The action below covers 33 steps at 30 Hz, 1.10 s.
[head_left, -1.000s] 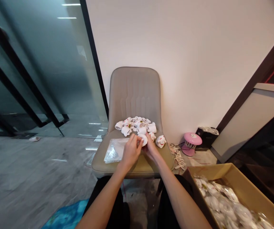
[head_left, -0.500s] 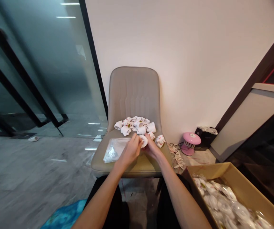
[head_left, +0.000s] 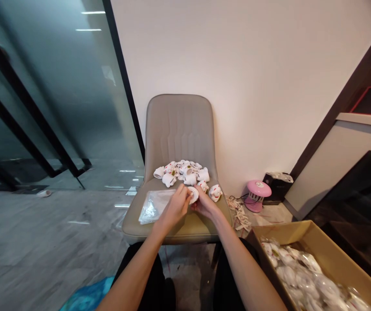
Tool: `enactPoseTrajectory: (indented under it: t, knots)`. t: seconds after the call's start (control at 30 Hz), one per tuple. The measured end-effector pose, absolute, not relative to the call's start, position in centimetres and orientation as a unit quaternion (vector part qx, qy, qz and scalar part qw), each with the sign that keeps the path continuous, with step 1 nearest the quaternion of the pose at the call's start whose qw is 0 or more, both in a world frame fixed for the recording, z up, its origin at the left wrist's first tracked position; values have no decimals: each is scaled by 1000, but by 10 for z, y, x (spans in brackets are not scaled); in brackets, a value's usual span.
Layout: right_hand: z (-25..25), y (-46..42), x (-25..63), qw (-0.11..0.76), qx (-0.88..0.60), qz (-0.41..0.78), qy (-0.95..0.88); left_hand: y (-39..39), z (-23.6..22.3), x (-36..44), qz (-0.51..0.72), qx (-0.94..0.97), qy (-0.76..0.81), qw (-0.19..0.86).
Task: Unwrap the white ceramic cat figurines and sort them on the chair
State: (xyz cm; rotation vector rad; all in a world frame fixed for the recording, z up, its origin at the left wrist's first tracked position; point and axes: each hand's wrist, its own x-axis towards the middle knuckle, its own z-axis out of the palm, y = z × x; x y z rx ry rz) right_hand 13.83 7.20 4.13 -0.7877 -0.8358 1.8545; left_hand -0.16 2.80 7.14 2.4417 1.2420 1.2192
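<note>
Both hands meet over the front of the chair seat [head_left: 166,233]. Between them is a small white figurine [head_left: 193,195], its round hollow end facing me. My right hand [head_left: 202,204] is closed around its right side. The fingers of my left hand [head_left: 179,202] pinch at its left edge; whether they hold a second small part is hidden. Just beyond lies a heap of white figurine pieces [head_left: 190,179] with red and green marks, some cup-shaped and hollow. Another white figurine [head_left: 215,193] sits right of my right hand. Clear plastic bags [head_left: 153,208] lie flat beside my left hand.
An open cardboard box [head_left: 297,226] at the lower right holds several bagged white pieces [head_left: 305,276]. By the wall stand a pink lamp-like device [head_left: 258,195] and a black box [head_left: 278,188], with paper scraps [head_left: 242,216] nearby. Blue cloth [head_left: 90,296] lies at lower left.
The view has shifted slightly. Both hands stay at the white figurine, which has turned or moved only a little between my fingers.
</note>
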Motion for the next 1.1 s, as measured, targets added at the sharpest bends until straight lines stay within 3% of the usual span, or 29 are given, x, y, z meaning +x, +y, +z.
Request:
enactPoseTrajectory:
  t: [0.2, 0.33, 0.47, 0.9, 1.1]
  knots:
    - [37, 64, 115, 516, -237, 766, -301, 28, 69, 13, 547, 670, 501, 29]
    - [29, 55, 97, 565, -230, 726, -318, 37, 67, 12, 513, 691, 508, 37]
    - [26, 47, 91, 539, -245, 741, -315, 45, 66, 5, 497, 709, 500, 19]
    - [10, 34, 78, 566, -312, 703, -296, 45, 66, -11, 412, 734, 509, 178]
    - [5, 30, 72, 591, -341, 679, -271, 47, 67, -6, 401, 756, 500, 133]
